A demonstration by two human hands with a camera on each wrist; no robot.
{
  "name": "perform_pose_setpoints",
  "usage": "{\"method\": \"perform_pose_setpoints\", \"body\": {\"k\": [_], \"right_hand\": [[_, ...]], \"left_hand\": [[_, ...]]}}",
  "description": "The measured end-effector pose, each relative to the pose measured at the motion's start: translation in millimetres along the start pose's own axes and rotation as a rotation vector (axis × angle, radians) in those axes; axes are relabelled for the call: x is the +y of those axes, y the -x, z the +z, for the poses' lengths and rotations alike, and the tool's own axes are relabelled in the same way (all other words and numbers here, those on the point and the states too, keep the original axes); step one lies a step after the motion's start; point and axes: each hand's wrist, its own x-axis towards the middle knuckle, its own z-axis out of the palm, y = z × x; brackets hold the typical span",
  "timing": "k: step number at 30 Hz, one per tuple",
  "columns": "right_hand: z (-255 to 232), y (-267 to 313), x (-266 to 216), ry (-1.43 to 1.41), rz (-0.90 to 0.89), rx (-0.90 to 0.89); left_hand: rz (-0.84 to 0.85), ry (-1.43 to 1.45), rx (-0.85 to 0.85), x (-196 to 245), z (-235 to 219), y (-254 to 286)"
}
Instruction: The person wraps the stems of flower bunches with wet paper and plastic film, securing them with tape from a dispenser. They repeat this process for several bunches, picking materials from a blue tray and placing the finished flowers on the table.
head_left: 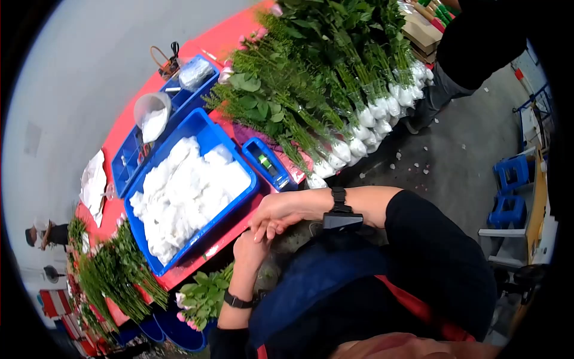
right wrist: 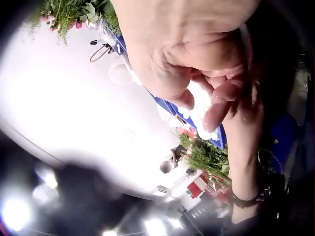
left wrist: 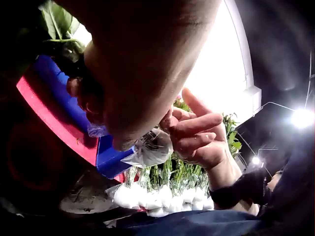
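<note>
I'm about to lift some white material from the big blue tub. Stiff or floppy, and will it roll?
Probably floppy: the white material lies in soft, crumpled folds. Rolling seems unlikely, given its uneven, slumped heap in the blue tub. Its lumpy edges suggest pieces may pull away separately; I can't tell its weight.

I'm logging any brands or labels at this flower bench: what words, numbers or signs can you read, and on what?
No text can be read in any view.
Green-and-black item in the small blue tray: too small to read, if marked.
Sheet on the grey wall: too blurred to tell whether it bears print.
Device on the right wrist: no legible brand.
</note>
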Motion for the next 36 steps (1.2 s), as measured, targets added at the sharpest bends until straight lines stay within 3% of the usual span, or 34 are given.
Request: {"method": "perform_pose_setpoints", "body": {"k": [2,4,6,7,9,11,12,13,15,17,18,19,21,23,25,26,28,30,31,32,33,36], "right_hand": [[-2.3,-4.4,-6.1,0.017,0.015,-0.138],[-1.7,-2.5,-9.4,0.008,0.023,-0.257],[2.0,-8.0,-12.3,0.135,-0.055,-0.143],[3.2,-10.0,-12.5,0.198,-0.09,-0.088],[4.7,-5.2,-18.5,0.224,-0.06,-0.12],[-0.2,-3.0,-28.3,0.261,-0.004,-0.166],[-8.7,-10.2,-33.3,0.217,0.03,-0.284],[-13.1,-8.5,-34.4,0.264,-0.016,-0.193],[-28.1,-14.7,-29.0,0.658,-0.139,-0.191],[-48.4,-21.6,-7.9,0.758,-0.176,-0.264],[-57.0,-26.3,5.7,0.871,-0.253,-0.252],[-64.7,-29.9,21.4,1.015,-0.489,-0.226],[-65.7,-21.5,33.1,1.161,-0.42,-0.009],[-86.7,-44.4,76.5,0.921,-0.567,0.062],[-70.7,-32.2,88.0,0.735,-0.673,0.206],[-64.6,-27.2,90.8,0.74,-0.603,0.261],[-49.8,-17.2,96.1,0.743,-0.536,0.274],[-29.3,-6.0,92.1,0.703,-0.525,0.221],[-16.6,2.0,86.1,0.666,-0.507,0.207],[2.1,10.8,70.6,0.735,-0.434,0.264],[10.5,11.1,62.6,0.779,-0.416,0.297],[16.0,5.4,43.8,0.607,-0.259,0.341]], "left_hand": [[0.034,0.007,0.006,-6.5,-1.9,4.7],[-0.065,0.001,-0.07,-12.0,-2.0,9.2],[-0.161,0.044,-0.138,-3.0,-11.0,11.8],[-0.111,0.058,-0.107,-3.2,-6.8,13.9],[-0.009,0.079,-0.049,-3.7,-1.9,20.5],[-0.04,0.177,-0.178,2.1,-9.2,22.9],[-0.02,0.184,-0.264,5.2,-14.7,22.7],[-0.001,0.191,-0.351,6.2,-17.2,24.2],[0.033,0.371,-0.331,3.8,-21.1,28.5],[-0.003,0.538,-0.32,6.0,-36.0,33.0],[-0.038,0.554,-0.334,13.0,-50.3,33.7],[-0.086,0.633,-0.38,8.6,-49.6,33.0],[-0.115,0.764,-0.381,2.9,-43.6,33.6],[-0.12,0.837,-0.345,6.1,-42.5,33.3],[-0.176,0.838,-0.293,5.8,-34.4,32.3],[-0.205,0.927,-0.234,2.2,-24.0,32.7],[-0.263,0.887,-0.138,-6.7,-11.9,27.6],[-0.275,0.6,0.032,-18.8,2.1,14.8],[-0.186,0.518,0.166,-26.4,16.8,9.3],[-0.157,0.379,0.137,-32.9,35.1,4.4],[-0.261,0.205,0.046,-13.8,24.9,7.5],[-0.129,-0.005,0.172,4.4,20.2,10.4]]}}
